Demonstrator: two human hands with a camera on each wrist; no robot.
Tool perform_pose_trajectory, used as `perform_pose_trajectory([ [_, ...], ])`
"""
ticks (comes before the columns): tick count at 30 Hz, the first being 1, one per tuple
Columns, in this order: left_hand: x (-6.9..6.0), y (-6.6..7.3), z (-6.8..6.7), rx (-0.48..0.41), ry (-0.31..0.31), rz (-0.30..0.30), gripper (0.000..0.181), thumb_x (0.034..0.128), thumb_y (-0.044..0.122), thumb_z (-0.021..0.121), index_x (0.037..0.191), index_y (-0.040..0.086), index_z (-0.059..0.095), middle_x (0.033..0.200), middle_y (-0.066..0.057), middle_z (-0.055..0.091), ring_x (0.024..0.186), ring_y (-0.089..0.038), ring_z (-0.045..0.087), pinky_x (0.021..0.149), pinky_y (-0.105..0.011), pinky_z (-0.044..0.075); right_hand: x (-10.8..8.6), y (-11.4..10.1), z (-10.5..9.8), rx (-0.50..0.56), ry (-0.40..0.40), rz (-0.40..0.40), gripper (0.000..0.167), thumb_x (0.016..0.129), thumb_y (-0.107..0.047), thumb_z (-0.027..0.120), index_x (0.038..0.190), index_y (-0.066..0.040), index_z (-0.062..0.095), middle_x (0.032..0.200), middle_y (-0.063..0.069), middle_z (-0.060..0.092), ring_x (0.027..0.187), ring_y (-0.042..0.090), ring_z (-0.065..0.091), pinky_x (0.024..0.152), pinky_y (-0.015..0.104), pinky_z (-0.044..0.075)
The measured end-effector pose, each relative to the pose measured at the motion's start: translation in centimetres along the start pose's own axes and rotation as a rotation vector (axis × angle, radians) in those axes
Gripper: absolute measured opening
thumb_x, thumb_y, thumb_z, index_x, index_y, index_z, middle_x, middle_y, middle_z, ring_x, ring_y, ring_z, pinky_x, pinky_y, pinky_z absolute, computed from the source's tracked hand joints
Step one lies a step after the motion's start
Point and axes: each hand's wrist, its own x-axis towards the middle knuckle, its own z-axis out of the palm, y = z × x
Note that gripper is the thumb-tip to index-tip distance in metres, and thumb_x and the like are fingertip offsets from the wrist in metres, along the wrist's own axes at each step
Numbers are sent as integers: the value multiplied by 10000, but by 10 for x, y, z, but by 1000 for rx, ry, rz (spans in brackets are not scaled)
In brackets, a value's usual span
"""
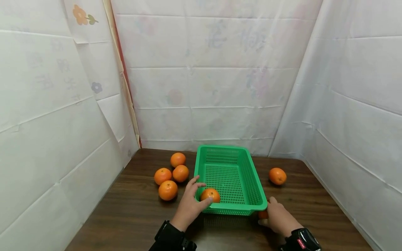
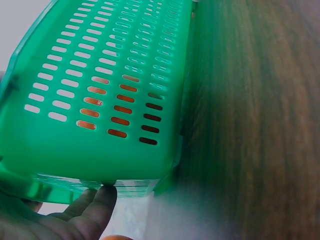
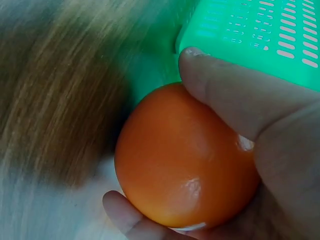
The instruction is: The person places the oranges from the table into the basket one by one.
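A green plastic basket (image 1: 230,174) with slotted walls sits in the middle of the table. My left hand (image 1: 190,204) holds its near left corner; thumb and index lie over the rim, and other fingertips touch the outer wall (image 2: 100,70) in the left wrist view. One orange (image 1: 211,195) rests inside that corner, showing through the slots. By the near right corner, outside the basket, my right hand (image 1: 277,217) grips another orange (image 3: 185,160) between thumb and fingers. The right thumb touches or nearly touches the basket wall. From the head, that orange is mostly hidden.
Several oranges (image 1: 168,190) lie grouped on the dark wooden table (image 1: 125,212) left of the basket. A single orange (image 1: 277,176) lies to its right. White sheeting (image 1: 204,87) hangs behind the table and along both sides.
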Motion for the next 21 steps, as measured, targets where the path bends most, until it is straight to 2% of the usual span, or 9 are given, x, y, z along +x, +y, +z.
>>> perform_pose_trajectory([
  [4,0,0,1,1,1,2,497,1016,381,750,1443,200,572,1792,-35,159,1658,-431,132,1334,-650,311,-1,1,-1,28,-35,15,583,799,-264,955,1303,-120,701,1208,146,567,990,271,627,860,497,637],
  [10,1,0,1,-1,-1,0,503,1014,390,751,1447,207,569,1792,-31,156,1658,-429,134,1334,-648,312,-5,2,0,68,-111,67,489,914,-226,828,1326,-39,643,1201,176,513,948,279,572,796,486,601],
  [15,0,1,1,-3,6,7,499,1014,381,753,1444,206,570,1792,-40,158,1658,-428,136,1335,-647,310,-9,1,4,80,-133,93,574,937,-284,837,1403,-61,587,1182,176,469,967,306,546,793,498,588],
  [21,-1,1,2,-17,13,14,486,1015,371,752,1436,209,572,1792,-36,154,1661,-420,127,1340,-649,301,-10,5,10,16,-114,40,602,947,-343,826,1402,-37,576,1127,143,442,919,293,515,740,447,556],
])
